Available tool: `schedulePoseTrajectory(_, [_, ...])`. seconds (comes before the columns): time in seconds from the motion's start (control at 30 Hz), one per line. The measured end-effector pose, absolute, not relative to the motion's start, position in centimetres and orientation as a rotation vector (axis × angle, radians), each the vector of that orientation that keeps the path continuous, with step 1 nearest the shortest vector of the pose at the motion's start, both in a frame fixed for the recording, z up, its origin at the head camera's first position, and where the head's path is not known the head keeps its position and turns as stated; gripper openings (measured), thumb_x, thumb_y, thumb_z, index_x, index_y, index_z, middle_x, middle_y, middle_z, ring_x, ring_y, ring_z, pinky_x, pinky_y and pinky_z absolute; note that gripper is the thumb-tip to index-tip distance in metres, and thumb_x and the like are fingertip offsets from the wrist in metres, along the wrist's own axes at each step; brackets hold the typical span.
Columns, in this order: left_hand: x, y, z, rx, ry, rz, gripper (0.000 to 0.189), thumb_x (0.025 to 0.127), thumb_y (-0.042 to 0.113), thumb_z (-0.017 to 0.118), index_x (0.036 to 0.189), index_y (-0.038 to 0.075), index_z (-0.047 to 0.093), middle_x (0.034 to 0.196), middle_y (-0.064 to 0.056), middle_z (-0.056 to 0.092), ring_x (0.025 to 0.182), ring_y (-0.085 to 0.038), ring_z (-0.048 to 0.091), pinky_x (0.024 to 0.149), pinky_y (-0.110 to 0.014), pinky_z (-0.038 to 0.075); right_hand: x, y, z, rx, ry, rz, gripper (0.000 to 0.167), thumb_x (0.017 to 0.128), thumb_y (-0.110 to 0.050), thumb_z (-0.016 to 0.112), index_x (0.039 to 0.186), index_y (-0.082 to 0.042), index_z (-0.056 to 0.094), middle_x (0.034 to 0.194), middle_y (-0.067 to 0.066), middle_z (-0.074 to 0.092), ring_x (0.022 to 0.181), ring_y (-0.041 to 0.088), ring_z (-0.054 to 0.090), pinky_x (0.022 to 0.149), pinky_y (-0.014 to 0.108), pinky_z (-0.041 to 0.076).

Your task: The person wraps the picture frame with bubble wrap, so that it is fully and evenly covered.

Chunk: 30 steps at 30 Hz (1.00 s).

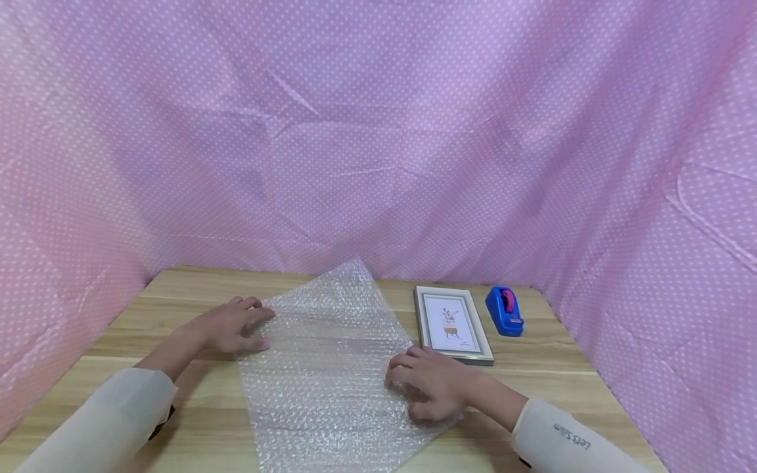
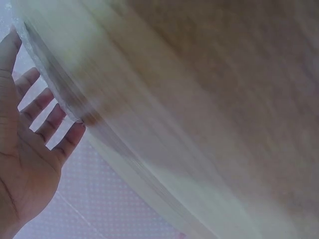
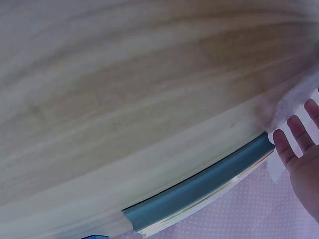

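A sheet of clear bubble wrap point(image 1: 325, 368) lies flat on the wooden table, one corner pointing to the back. At its left edge my left hand point(image 1: 233, 325) touches the wrap with spread fingers; the left wrist view shows this hand point(image 2: 35, 149) with its fingertips along the sheet's edge. My right hand point(image 1: 432, 381) rests on the right edge, fingers loosely bent. In the right wrist view, fingers of that hand point(image 3: 304, 164) reach to the wrap point(image 3: 294, 102). Just behind the right hand lies a picture frame point(image 1: 452, 325) with a plant print, face up.
A blue tape dispenser point(image 1: 504, 312) with a pink roll stands right of the picture frame. Pink dotted cloth point(image 1: 378, 144) hangs around the back and sides of the wooden table point(image 1: 195, 289).
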<state>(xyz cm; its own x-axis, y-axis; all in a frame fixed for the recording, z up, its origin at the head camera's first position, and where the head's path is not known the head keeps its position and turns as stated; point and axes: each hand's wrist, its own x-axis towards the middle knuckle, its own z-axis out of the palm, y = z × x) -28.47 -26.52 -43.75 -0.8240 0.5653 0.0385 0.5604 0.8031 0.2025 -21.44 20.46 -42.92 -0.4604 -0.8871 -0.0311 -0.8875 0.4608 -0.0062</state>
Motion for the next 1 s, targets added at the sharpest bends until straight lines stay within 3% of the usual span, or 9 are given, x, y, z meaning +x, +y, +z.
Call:
schedulePoseTrajectory(0.23, [-28.2,-26.3,-43.5,0.930,2.961,0.307,0.078,0.090,0.068,0.064,0.144,0.011,0.058,0.137,-0.018,0.055,0.122,-0.042,0.053,0.099,-0.066,0.045,-22.2,21.0,-41.9,-1.605,2.712,-0.003,0.050,0.092,-0.042,0.062,0.139,-0.023,0.059,0.140,-0.001,0.059,0.127,0.020,0.052,0.105,0.045,0.045])
schedulePoseTrajectory(0.6, [-28.5,-26.7,-44.1,0.993,2.992,0.319,0.074,0.090,0.062,0.069,0.141,0.010,0.060,0.132,-0.017,0.057,0.117,-0.040,0.054,0.094,-0.065,0.047,-25.1,23.6,-41.3,-1.469,2.919,-0.087,0.043,0.093,-0.033,0.068,0.132,-0.016,0.064,0.130,0.002,0.063,0.120,0.023,0.057,0.100,0.050,0.048])
schedulePoseTrajectory(1.0, [-28.6,-26.4,-43.4,0.916,2.954,0.304,0.080,0.089,0.071,0.063,0.144,0.013,0.058,0.137,-0.015,0.055,0.122,-0.039,0.052,0.099,-0.064,0.045,-28.5,26.6,-41.2,-1.252,3.049,-0.106,0.038,0.094,-0.027,0.067,0.128,-0.010,0.067,0.128,0.008,0.066,0.122,0.032,0.059,0.102,0.056,0.047])
